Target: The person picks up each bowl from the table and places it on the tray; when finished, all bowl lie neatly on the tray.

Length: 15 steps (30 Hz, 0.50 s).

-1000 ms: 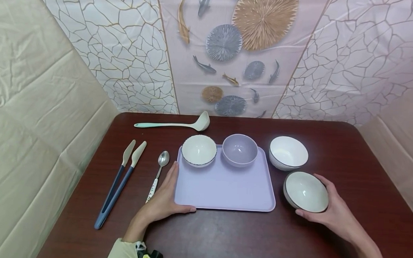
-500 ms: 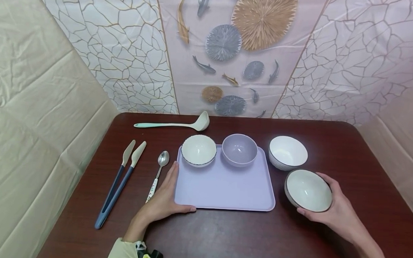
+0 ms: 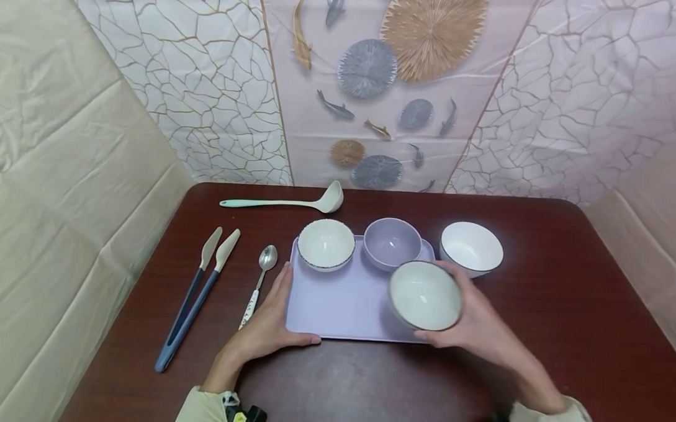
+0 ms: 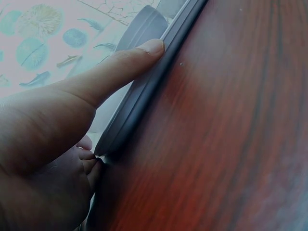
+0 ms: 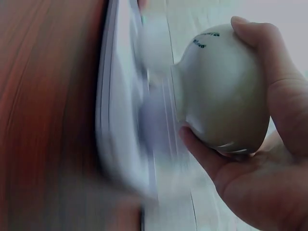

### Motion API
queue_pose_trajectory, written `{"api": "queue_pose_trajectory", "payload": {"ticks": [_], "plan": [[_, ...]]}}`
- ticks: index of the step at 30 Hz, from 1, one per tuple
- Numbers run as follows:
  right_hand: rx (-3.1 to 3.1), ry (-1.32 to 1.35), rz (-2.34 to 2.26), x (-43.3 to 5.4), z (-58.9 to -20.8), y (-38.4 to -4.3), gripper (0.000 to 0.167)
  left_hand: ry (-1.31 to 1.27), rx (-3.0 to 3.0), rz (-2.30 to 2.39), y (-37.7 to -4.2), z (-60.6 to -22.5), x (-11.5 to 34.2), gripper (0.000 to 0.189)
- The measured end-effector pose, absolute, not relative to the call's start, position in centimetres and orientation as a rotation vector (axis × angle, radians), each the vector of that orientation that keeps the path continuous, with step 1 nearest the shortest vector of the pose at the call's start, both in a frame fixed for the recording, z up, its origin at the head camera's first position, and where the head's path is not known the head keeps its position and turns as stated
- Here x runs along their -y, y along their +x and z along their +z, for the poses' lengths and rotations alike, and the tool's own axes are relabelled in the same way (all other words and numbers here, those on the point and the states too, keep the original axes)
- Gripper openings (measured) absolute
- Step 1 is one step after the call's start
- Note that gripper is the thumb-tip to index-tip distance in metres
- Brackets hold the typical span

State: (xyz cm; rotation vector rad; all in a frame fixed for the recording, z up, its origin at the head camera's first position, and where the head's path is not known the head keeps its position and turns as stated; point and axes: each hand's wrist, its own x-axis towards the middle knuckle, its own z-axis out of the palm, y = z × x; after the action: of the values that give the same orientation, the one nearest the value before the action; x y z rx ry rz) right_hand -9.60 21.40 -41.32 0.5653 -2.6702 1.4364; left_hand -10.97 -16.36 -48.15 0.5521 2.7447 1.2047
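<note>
My right hand [image 3: 468, 312] grips a whitish bowl with a dark rim [image 3: 426, 296] by its side, holding it above the right part of the lilac tray [image 3: 340, 310]. In the right wrist view the bowl's outer wall [image 5: 226, 91] shows between thumb and fingers, its foot apart from the tray. My left hand [image 3: 267, 320] rests against the tray's front left corner, thumb along the front edge and fingers straight along the left side. On the tray's back part stand a white bowl with a dark-edged rim [image 3: 326, 245] and a lilac bowl [image 3: 391, 242].
Right of the tray stands another white bowl [image 3: 471, 247]. A ladle [image 3: 328, 199] lies along the back. Left of the tray are a spoon [image 3: 267, 258] and blue-handled tongs [image 3: 191, 311]. Fabric hangs behind the brown table [image 3: 570, 293].
My right hand has carried the whitish bowl left, from beside the tray to above its right part. The left hand and the tray have stayed in place.
</note>
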Motion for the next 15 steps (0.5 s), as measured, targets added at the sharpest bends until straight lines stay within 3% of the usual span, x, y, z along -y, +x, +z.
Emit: {"api": "queue_pose_trajectory", "payload": {"ticks": [8,15], "plan": [[2.688,0.735,1.616,-12.3,-42.4,-11.4,0.114,0.604,-2.757,1.241,-11.1,-48.3,16.5,0.141],[2.668,0.824,1.609,-8.5,-43.9,-11.9,0.115,0.619,-2.747,1.245,-11.1,-48.3,16.7,0.139]]}}
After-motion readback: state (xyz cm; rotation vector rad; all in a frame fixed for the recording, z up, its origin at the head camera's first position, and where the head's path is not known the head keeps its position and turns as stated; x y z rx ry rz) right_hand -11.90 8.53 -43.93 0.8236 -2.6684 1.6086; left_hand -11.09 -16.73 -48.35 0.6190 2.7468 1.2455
